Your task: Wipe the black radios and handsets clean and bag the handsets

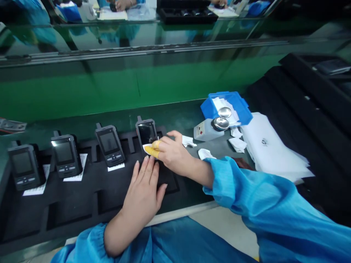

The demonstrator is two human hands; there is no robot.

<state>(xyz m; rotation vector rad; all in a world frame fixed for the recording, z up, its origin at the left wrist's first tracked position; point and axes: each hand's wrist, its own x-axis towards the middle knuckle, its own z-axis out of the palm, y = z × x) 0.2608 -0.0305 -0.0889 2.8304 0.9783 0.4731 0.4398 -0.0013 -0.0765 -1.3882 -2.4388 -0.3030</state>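
Observation:
My right hand (175, 155), with yellow covers on two fingers, pinches a small white wipe (145, 147) and presses it against the lower front of a handheld radio (146, 130) with a dark screen. Flat and with its fingers stretched out, my left hand (144, 186) lies at the radio's bottom end; whether it touches the radio is hard to see. The radio's keys are hidden by my fingers. To the left, three similar radios (110, 144) (65, 155) (24, 166) rest on a black foam tray (79, 201), with white paper labels beside or beneath them.
On the right stand a clear bottle (204, 130) with a metal top and a blue bin (244, 111) of white wipes. Crumpled wipes (237, 144) and a stack of white plastic bags (271, 142) lie nearby. Black foam trays (304, 106) are stacked far right. A green partition (109, 89) runs behind.

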